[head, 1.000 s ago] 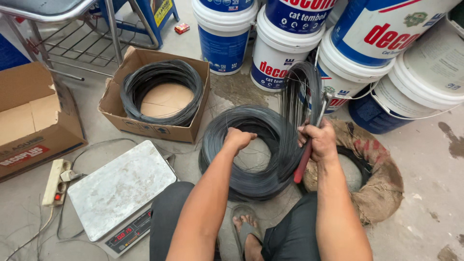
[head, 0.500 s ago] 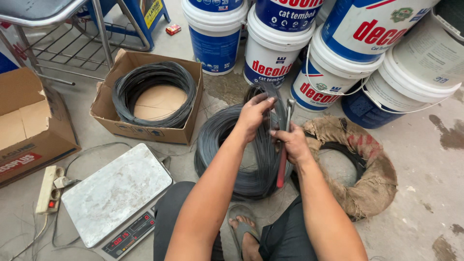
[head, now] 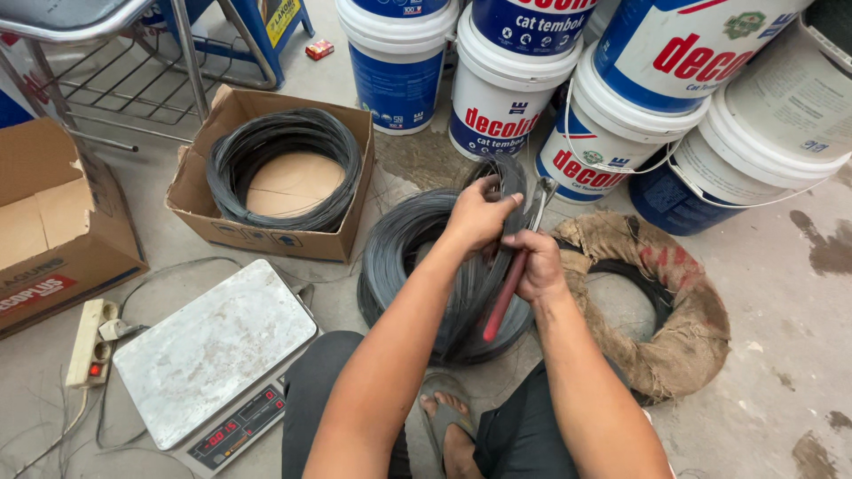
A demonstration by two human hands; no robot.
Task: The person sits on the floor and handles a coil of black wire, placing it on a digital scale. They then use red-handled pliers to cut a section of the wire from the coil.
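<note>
Both hands meet over the dark wire coil (head: 399, 257) that lies flat on the floor in front of the person's knees, well in from the row of paint buckets (head: 497, 89) along the far edge of the floor. The left hand (head: 479, 217) has its grip closed around a bundle of strands (head: 512, 177) lifted off the coil's far right side, so that the raised loop stands up on edge, its top toward the buckets. The right hand (head: 537, 266) sits just below and to the right of the left, touching it, with its grip wrapped tight on red-handled pliers (head: 508, 288). The pliers' long axis runs steeply from the handle end, low and near the person, up to the metal nose beside the lifted strands; whether the nose has hold of wire cannot be told. The left hand is the nearer one to the raised strands, the right comes at them from the near side. Just right of the coil lies a burlap-wrapped ring (head: 683, 302). At far left a box (head: 266, 235) holds a second coil, and a scale (head: 213, 350) sits at the near left.
</note>
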